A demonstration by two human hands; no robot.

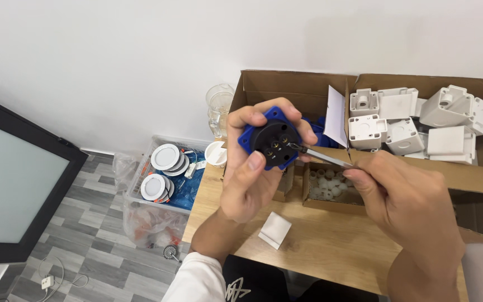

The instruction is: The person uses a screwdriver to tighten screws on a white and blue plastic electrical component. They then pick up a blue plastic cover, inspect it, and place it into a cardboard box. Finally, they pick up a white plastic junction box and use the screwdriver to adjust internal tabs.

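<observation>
My left hand (250, 176) holds up a blue socket part with a round black face and brass pins (273, 140), thumb pressed on its lower edge. My right hand (406, 196) grips a thin metal screwdriver (322, 156). Its tip touches the black face near the right side. Both hands are raised above a wooden table (320, 246).
A large open cardboard box (308, 89) at the back holds several white plastic housings (406, 120) and more blue parts. A small box (331, 193) holds white fittings. A small white piece (275, 229) lies on the table. A clear bin (169, 168) of round lamps stands on the floor at left.
</observation>
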